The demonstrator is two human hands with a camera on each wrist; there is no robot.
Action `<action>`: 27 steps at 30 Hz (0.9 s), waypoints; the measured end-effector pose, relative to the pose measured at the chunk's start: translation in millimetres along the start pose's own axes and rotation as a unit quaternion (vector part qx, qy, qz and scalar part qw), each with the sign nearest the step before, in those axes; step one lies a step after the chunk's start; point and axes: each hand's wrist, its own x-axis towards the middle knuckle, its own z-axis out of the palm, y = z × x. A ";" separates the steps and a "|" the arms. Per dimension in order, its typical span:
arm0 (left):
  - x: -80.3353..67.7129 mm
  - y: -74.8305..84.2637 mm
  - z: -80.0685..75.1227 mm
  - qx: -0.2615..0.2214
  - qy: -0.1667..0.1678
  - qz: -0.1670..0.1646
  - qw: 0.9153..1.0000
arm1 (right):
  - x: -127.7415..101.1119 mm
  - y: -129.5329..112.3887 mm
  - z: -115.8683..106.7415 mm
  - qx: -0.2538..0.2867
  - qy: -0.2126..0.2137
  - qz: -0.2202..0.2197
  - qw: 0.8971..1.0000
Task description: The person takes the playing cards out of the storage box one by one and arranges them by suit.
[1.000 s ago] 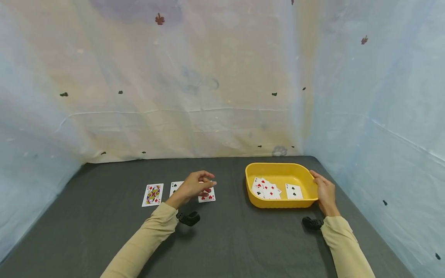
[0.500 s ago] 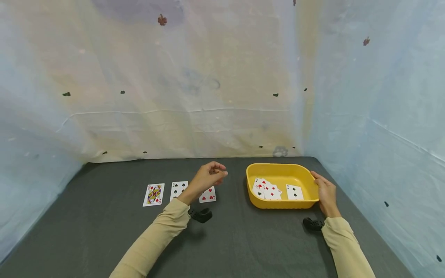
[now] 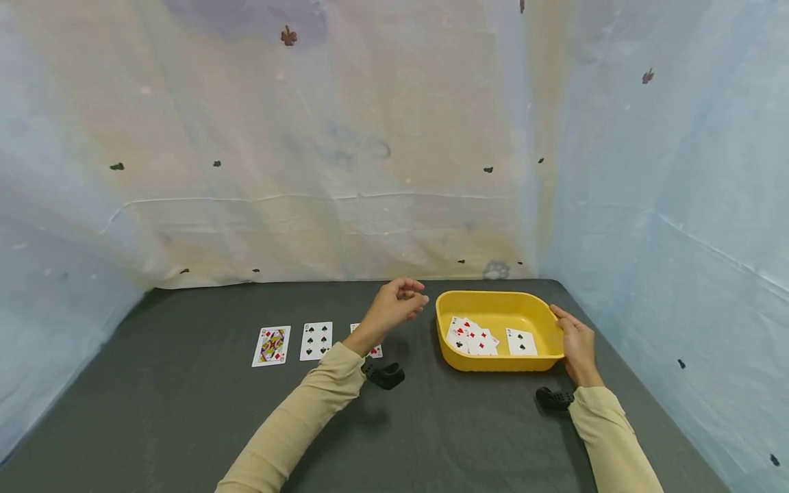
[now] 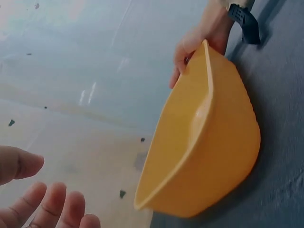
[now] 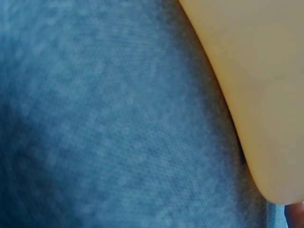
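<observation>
My left hand (image 3: 397, 305) hovers over the dark cloth just left of a yellow plastic tray (image 3: 481, 364). Its fingers are loosely bent, and in the left wrist view a gap shows between the thumb (image 4: 21, 164) and fingers, with nothing in it. With my right hand (image 3: 578, 346) I hold the tray's right end by the rim. Inside the tray lie several overlapping playing cards (image 3: 471, 335) on the left and a spade card (image 3: 521, 342) apart on the right. Behind my left wrist a heart card (image 3: 376, 352) on the cloth is partly hidden.
Left of the heart card, a six of spades (image 3: 317, 341) and a diamond face card (image 3: 271, 346) lie face up in a row. A dark cloth (image 3: 154, 411) covers the table. Pale patterned sheets (image 3: 382, 137) hang behind it and along its sides.
My left hand has moved right, from above the heart card to beside the tray, uncovering the six of spades. My right hand stays on the tray's end, and the cards lie as before.
</observation>
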 end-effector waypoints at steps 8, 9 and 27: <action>11.8 3.1 26.3 -0.001 -0.003 0.001 1.000 | 1.4 1.9 -0.1 -0.010 0.005 0.004 1.000; 13.2 3.0 29.4 -0.001 -0.005 0.002 1.000 | 1.4 1.6 0.0 -0.012 0.006 0.003 1.000; 36.9 -9.1 75.4 0.005 -0.035 -0.030 0.999 | -0.1 -0.6 1.7 0.009 0.010 0.004 1.000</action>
